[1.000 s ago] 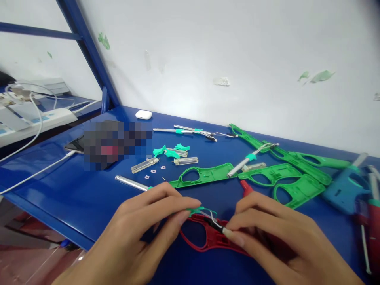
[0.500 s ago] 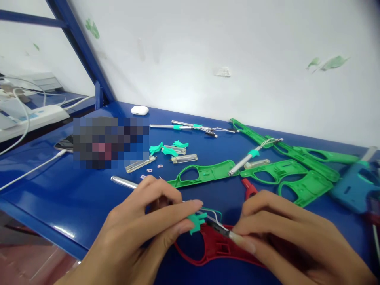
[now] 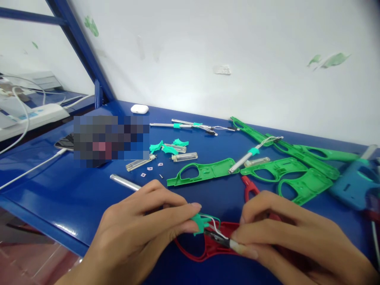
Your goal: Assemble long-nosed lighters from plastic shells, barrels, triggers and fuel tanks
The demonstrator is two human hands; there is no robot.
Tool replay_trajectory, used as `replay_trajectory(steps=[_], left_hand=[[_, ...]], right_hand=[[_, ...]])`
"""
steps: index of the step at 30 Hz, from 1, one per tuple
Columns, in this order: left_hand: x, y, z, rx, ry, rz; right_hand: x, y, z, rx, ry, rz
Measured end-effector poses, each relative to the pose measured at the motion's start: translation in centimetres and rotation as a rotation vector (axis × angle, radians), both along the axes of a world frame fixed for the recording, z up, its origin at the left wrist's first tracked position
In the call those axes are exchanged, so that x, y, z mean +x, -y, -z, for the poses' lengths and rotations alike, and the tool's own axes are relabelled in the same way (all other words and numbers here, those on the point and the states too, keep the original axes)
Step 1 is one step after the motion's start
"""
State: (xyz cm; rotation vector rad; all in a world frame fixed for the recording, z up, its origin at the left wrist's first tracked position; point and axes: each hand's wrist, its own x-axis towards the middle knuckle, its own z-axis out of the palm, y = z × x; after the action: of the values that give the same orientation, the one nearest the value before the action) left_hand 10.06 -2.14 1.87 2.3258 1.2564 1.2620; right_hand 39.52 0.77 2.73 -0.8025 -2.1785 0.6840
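Note:
My left hand (image 3: 148, 225) pinches a small teal plastic trigger piece (image 3: 199, 224) between thumb and fingers. A silver metal tube (image 3: 124, 182) sticks out to the left beyond that hand; how it is gripped is hidden. My right hand (image 3: 279, 233) pinches the pale end of a black igniter part (image 3: 218, 238). Thin white and green wires (image 3: 214, 221) loop between the two hands. Below them lies a red lighter half-shell (image 3: 192, 255) with an oval loop, partly covered by my right hand. Another red piece (image 3: 247, 186) shows behind my right fingers.
Several green half-shells (image 3: 204, 171) lie across the right side. Clear fuel tanks (image 3: 185, 157), teal pieces (image 3: 156, 147) and wired metal tubes (image 3: 169, 125) are farther back. A blue lighter body (image 3: 350, 190) sits at right. A white case (image 3: 139, 109) stands near the wall.
The black part and my right fingertips have dropped slightly, and its left end now shows beside the teal piece. My left hand has shifted slightly, uncovering a small pin on the table.

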Motion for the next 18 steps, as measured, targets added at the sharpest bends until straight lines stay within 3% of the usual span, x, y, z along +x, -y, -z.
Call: replay_trajectory(steps=[12,18], left_hand=[[-0.6,1.2,0.9,-0.012,-0.036,-0.054],[-2.1,2.7,1.3,-0.090,-0.217,-0.086]], right_hand=[[-0.3,-0.3,-0.2,-0.038,-0.037,0.015],[-0.4,-0.2,0.1,-0.093,-0.082,0.001]])
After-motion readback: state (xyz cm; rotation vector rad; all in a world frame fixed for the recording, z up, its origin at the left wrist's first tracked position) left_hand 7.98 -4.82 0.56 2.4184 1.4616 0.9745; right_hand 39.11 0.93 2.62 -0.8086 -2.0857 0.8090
